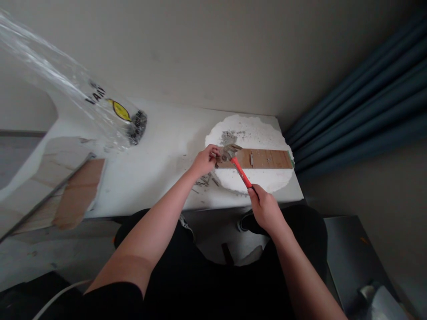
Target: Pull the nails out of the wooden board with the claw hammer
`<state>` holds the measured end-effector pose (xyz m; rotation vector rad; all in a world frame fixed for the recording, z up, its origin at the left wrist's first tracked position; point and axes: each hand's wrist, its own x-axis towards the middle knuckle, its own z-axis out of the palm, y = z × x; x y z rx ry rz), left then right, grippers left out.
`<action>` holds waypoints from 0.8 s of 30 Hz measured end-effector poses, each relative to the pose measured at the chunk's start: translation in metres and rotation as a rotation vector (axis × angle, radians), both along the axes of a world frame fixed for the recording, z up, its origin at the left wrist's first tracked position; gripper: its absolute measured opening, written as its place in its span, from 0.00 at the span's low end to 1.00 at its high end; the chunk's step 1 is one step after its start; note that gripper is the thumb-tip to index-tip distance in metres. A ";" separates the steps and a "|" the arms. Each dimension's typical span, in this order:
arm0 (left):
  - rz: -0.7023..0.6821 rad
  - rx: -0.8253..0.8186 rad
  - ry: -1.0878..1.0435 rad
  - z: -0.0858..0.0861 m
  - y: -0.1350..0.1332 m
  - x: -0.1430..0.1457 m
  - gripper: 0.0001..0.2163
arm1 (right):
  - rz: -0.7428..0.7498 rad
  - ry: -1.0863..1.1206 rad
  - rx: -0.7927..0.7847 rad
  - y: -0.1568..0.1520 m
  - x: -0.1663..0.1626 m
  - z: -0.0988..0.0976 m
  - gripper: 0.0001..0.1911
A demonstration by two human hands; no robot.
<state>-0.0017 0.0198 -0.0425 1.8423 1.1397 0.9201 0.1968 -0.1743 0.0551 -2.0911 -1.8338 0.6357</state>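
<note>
My right hand (pixel 265 206) is wrapped round the dark end of a claw hammer (pixel 240 171) with a red handle. The hammer's head lies over the left part of a brown strip (pixel 275 159), which rests on a rough-edged white round slab (pixel 263 180). At the strip's left end, my left hand (pixel 206 161) has its fingers curled together close beside the hammer head. Whatever those fingers pinch is too small to make out. A small metal piece (pixel 251 159) sits upon the strip. Several thin nails (pixel 202 181) lie loose below my left hand.
Grey crumbs (pixel 229 137) are scattered on the slab's far side. A clear plastic bag (pixel 116 115) with dark contents stands on the white table (pixel 160 178) at left. Torn cardboard (pixel 80 191) is at the table's left edge. Blue curtains (pixel 363 98) hang at right.
</note>
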 end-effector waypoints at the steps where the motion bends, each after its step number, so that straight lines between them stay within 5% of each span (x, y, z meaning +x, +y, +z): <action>1: -0.006 0.001 0.003 0.000 0.000 0.000 0.24 | -0.006 0.005 0.009 -0.001 0.000 0.001 0.20; 10: 0.053 0.029 0.008 -0.001 0.003 -0.002 0.27 | -0.003 0.055 0.004 0.000 0.010 -0.001 0.19; 16: 0.326 0.044 0.427 -0.003 0.018 -0.037 0.17 | -0.123 0.118 0.088 -0.002 0.061 -0.002 0.21; 20: 0.221 -0.077 0.776 -0.013 0.024 -0.060 0.02 | -0.190 0.124 0.080 0.000 0.088 -0.019 0.20; 24: 0.088 -0.145 0.838 -0.020 0.022 -0.063 0.06 | -0.208 0.085 0.032 0.001 0.094 -0.027 0.18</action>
